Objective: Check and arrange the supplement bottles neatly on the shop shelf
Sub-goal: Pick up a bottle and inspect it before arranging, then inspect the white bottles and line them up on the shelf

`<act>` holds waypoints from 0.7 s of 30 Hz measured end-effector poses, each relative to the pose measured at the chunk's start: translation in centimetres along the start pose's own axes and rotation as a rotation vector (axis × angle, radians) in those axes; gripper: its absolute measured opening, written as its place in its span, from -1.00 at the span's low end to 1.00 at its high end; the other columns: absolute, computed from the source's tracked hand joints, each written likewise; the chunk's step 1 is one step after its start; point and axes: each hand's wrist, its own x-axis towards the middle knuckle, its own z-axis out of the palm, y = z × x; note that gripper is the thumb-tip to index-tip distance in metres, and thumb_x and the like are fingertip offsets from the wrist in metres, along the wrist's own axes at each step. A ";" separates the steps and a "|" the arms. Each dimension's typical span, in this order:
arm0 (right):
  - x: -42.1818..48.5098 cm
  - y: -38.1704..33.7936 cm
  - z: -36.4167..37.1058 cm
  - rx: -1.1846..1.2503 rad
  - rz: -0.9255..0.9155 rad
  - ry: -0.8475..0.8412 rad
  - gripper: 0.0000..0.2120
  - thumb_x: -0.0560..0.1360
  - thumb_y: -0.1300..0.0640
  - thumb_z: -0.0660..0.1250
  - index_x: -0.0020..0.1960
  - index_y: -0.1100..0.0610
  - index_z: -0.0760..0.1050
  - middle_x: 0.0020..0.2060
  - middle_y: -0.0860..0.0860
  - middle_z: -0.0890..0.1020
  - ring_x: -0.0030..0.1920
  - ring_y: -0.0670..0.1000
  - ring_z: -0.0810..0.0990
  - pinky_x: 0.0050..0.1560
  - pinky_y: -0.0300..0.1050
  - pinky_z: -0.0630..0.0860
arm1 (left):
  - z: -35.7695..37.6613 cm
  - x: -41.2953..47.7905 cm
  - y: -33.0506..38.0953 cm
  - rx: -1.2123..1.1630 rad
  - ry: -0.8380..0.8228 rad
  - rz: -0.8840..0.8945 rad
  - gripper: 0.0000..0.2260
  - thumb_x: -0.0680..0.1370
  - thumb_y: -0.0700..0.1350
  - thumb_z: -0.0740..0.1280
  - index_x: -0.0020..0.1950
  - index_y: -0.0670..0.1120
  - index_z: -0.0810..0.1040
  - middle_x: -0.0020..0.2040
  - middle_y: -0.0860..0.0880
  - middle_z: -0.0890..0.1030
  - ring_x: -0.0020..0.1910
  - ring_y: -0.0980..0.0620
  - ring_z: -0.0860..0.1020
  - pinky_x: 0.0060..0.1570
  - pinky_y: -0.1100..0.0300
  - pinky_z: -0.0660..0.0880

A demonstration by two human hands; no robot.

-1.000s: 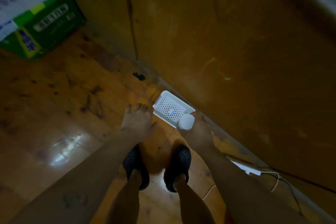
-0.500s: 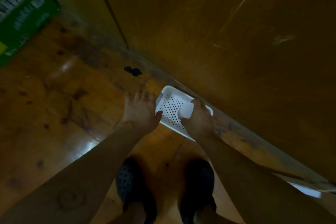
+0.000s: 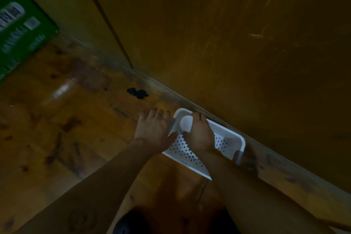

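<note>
Early stage: we grip white bottle [image 3: 186,124] in right hand [image 3: 199,135], left hand [image 3: 153,129] open beside floor tray [image 3: 235,138] (shelf unseen, arranging remains)

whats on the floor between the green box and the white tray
In the head view, a small dark clump lies on the wooden floor between the green box and white tray; otherwise bare.

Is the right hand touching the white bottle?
Touching. The head view shows the right hand wrapped around the white bottle over the basket.
</note>
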 end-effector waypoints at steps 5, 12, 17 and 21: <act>0.9 -0.1 2.0 -0.115 -0.067 0.105 -0.51 0.43 0.19 0.45 0.32 0.16 0.40 0.23 0.15 0.40 0.24 0.20 0.44 0.06 0.06 0.49 | 0.9 0.9 -0.5 -0.004 -0.019 0.005 -0.36 0.55 0.32 0.15 0.47 -0.07 0.23 0.43 -0.11 0.36 0.43 -0.14 0.27 0.38 -0.16 0.20; 1.4 0.1 3.2 -0.284 -0.154 0.231 -0.43 0.08 0.22 0.65 0.04 0.15 0.53 -0.11 0.12 0.57 -0.10 0.17 0.60 -0.17 0.02 0.52 | 1.1 1.5 -0.4 0.063 -0.054 -0.002 -0.39 0.54 0.31 0.15 0.43 -0.07 0.27 0.42 -0.10 0.37 0.47 -0.14 0.22 0.41 -0.27 0.09; 1.3 0.0 2.7 -0.330 -0.187 0.209 -0.46 0.07 0.18 0.65 -0.01 0.13 0.53 -0.13 0.11 0.56 -0.12 0.14 0.58 -0.20 -0.02 0.50 | 0.6 1.6 -0.4 0.063 -0.050 -0.019 -0.39 0.54 0.30 0.18 0.43 -0.08 0.28 0.42 -0.12 0.37 0.47 -0.15 0.22 0.42 -0.29 0.08; 0.4 -0.9 0.4 -0.345 -0.206 0.129 -0.45 0.14 0.06 0.64 0.06 0.14 0.54 -0.08 0.14 0.59 -0.03 0.17 0.58 -0.09 0.03 0.50 | -0.9 0.6 -0.7 0.082 -0.042 -0.051 -0.41 0.56 0.31 0.13 0.42 -0.08 0.29 0.43 -0.12 0.36 0.45 -0.14 0.23 0.41 -0.31 0.07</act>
